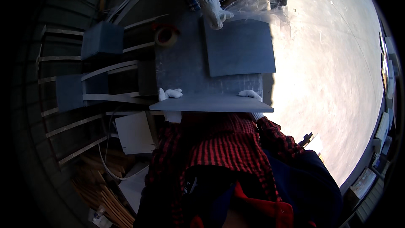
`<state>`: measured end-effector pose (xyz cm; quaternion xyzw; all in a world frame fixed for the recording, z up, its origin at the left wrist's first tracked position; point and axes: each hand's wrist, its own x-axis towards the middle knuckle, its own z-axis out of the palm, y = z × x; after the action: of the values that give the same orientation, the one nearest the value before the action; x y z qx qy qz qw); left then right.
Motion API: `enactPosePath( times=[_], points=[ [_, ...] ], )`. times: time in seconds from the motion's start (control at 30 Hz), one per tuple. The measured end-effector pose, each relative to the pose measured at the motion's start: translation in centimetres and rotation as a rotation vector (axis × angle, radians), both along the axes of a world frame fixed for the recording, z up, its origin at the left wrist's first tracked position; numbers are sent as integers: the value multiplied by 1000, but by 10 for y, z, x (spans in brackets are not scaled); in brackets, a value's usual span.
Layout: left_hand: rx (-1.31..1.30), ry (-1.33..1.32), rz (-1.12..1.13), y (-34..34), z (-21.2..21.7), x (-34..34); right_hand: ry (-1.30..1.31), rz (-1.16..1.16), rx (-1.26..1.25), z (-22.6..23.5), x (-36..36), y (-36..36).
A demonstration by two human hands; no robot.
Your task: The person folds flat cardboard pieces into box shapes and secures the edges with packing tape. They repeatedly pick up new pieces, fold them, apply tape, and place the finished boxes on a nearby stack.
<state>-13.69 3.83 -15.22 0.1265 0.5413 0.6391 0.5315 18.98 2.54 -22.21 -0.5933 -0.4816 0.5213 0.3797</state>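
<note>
Left hand (171,94) and right hand (252,94) grip a grey panel (211,104)
Worktop (180,65) shows between its far edge and a second panel (240,48); both hands curl half-closed over that edge.

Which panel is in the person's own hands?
The nearer panel, seen nearly edge-on, held by left hand and right hand; the farther panel lies flat, by the co-worker's hand.
</note>
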Motion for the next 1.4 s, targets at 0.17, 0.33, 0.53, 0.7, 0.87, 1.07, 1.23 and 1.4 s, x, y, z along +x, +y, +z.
enactPosePath(
  times=[0.17,0.33,0.53,0.7,0.87,1.07,1.23,1.4],
  points=[
    [198,65,99,10,71,2,-59,44,35,3,3,5],
    [298,214,-38,19,105,4,-76,56,-50,6,5,9],
    [258,239,-45,7,104,3,45,179,-119,14,13,9],
    [288,210,-35,3,102,5,-214,390,77,30,23,22],
    [298,212,-77,-1,102,3,-292,565,124,47,30,35],
    [291,252,-95,1,107,7,-138,557,50,62,29,37],
    [290,252,-100,2,106,8,-75,570,22,58,32,38],
    [282,253,-168,2,108,3,77,547,-53,57,28,38]
  ],
)
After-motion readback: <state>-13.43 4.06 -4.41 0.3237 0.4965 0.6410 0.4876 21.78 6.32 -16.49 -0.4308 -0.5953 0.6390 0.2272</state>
